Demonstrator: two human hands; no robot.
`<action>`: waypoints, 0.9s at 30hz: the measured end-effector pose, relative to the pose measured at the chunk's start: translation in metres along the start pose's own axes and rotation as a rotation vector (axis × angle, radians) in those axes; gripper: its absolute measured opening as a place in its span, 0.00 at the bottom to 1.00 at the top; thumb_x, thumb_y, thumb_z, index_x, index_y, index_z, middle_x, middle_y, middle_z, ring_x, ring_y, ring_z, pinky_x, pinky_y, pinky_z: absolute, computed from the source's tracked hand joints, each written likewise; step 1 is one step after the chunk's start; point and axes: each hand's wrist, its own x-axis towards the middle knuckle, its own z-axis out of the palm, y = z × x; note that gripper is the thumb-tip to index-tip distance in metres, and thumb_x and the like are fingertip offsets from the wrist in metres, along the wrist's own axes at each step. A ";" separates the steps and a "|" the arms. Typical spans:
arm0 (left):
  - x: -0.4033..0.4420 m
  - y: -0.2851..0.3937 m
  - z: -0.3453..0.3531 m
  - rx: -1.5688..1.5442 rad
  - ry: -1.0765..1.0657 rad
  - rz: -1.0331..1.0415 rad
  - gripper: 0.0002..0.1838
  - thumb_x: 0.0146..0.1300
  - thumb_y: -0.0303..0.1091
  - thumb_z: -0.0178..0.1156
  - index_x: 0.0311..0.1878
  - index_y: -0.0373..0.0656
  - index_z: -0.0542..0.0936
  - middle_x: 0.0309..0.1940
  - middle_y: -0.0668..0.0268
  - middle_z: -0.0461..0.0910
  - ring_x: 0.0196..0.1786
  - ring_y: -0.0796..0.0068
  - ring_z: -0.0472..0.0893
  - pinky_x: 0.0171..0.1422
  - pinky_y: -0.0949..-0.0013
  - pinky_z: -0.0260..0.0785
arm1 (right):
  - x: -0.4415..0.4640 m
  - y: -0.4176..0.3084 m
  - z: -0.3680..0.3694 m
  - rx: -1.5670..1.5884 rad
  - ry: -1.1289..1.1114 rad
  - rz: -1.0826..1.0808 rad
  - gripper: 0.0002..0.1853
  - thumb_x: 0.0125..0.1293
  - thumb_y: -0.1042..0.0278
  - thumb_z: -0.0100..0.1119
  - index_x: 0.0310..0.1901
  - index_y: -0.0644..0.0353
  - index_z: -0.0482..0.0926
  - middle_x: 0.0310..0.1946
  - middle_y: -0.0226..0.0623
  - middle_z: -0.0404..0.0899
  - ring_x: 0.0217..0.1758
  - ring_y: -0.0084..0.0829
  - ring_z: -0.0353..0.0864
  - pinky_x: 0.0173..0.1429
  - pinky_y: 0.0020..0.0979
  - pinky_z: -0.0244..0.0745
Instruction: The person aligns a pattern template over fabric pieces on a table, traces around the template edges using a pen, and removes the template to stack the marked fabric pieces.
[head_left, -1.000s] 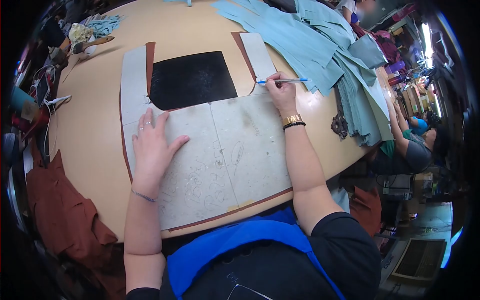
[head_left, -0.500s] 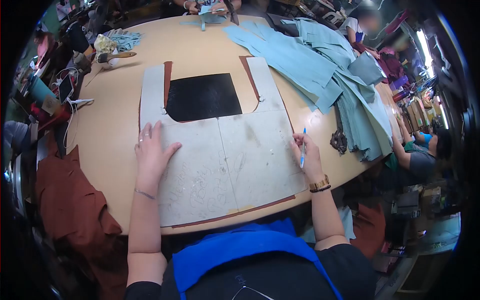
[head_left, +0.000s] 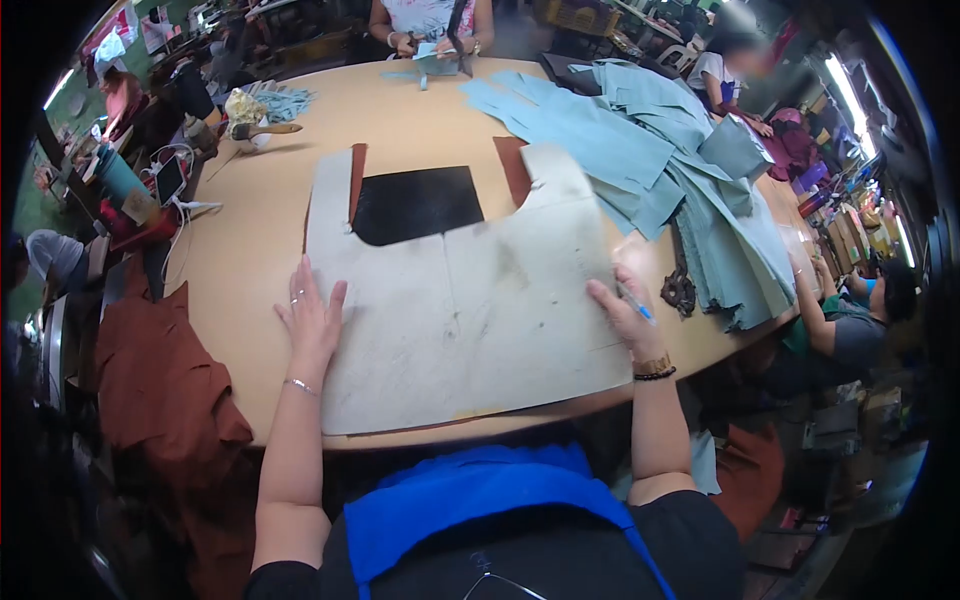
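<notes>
A large grey U-shaped template [head_left: 470, 320] lies over brown material [head_left: 512, 170] on the table, its right side lifted and bent upward. My left hand [head_left: 313, 315] rests at its left edge with fingers spread. At the right edge is my right hand [head_left: 625, 308], slightly blurred, holding a blue-and-white pen [head_left: 635, 302] with the thumb on the template. Inside the template's notch lies a black sheet [head_left: 418, 203]. Brown strips show beside both arms of the template.
Light blue fabric pieces [head_left: 620, 150] spread over the right of the table [head_left: 250, 200]. A brush [head_left: 265, 130] lies at the back left. Brown fabric [head_left: 160, 370] hangs at the left edge. One person [head_left: 435, 20] handles blue material across the table; others are at the right.
My right hand has gone from drawing by the notch to the template's right edge, which has now risen. My left hand has shifted to the left edge. More of the person opposite shows.
</notes>
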 end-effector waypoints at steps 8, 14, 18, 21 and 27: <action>-0.002 0.007 -0.001 0.161 0.014 -0.104 0.55 0.64 0.72 0.49 0.79 0.38 0.47 0.79 0.49 0.48 0.81 0.54 0.46 0.75 0.26 0.36 | -0.015 -0.006 -0.085 0.108 0.511 -0.288 0.17 0.70 0.68 0.62 0.57 0.65 0.76 0.49 0.36 0.81 0.50 0.26 0.78 0.57 0.29 0.73; -0.003 0.010 0.000 0.272 -0.012 -0.203 0.53 0.61 0.75 0.50 0.79 0.46 0.52 0.79 0.50 0.46 0.82 0.53 0.44 0.74 0.24 0.39 | -0.016 0.040 -0.123 -0.099 1.046 -0.471 0.30 0.70 0.69 0.62 0.68 0.69 0.62 0.64 0.47 0.70 0.64 0.37 0.71 0.66 0.36 0.69; -0.007 0.012 -0.001 0.175 0.012 -0.125 0.41 0.64 0.68 0.53 0.74 0.54 0.64 0.79 0.53 0.50 0.81 0.53 0.46 0.73 0.22 0.39 | 0.002 0.066 -0.111 -0.677 1.027 -0.561 0.29 0.70 0.71 0.61 0.68 0.70 0.63 0.67 0.49 0.67 0.73 0.42 0.64 0.75 0.41 0.57; -0.008 0.016 -0.005 0.077 0.069 -0.088 0.27 0.65 0.58 0.60 0.63 0.56 0.74 0.75 0.55 0.59 0.79 0.53 0.54 0.73 0.27 0.45 | 0.033 0.081 -0.052 -0.194 0.647 -0.470 0.22 0.69 0.73 0.61 0.63 0.68 0.71 0.62 0.44 0.73 0.66 0.35 0.72 0.72 0.36 0.64; 0.001 0.006 -0.003 -0.072 0.222 0.031 0.15 0.64 0.47 0.64 0.50 0.53 0.81 0.55 0.61 0.80 0.61 0.57 0.76 0.61 0.46 0.67 | 0.048 0.061 0.046 -0.399 0.354 -0.515 0.19 0.68 0.70 0.64 0.58 0.64 0.77 0.52 0.43 0.81 0.58 0.34 0.79 0.64 0.32 0.71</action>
